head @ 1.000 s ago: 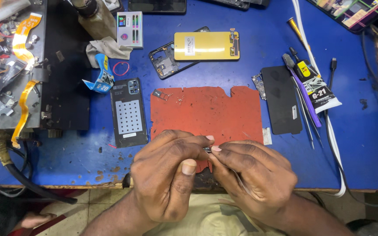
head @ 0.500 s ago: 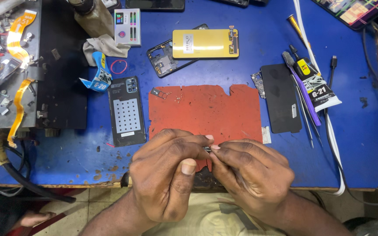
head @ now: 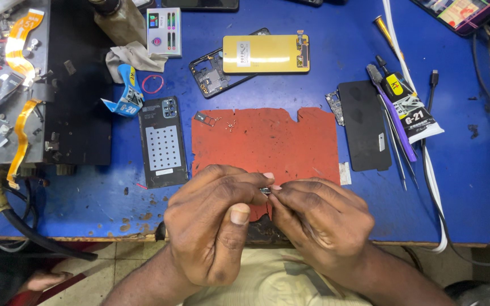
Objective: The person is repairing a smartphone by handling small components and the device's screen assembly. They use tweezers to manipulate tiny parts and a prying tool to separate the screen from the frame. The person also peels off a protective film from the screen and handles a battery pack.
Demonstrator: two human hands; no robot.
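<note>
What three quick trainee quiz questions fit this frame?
1. True or false: both hands pinch a tiny metal part between their fingertips.
2. What lies right of the red mat? A) yellow phone B) black panel C) red rubber band
3. What lies on the mat's far left corner?

Key
1. True: left hand and right hand meet at it over the mat's near edge.
2. B: the black panel; the yellow phone lies beyond the mat, the red rubber band to its far left.
3. A small SIM tray, with tiny screws beside it.
</note>
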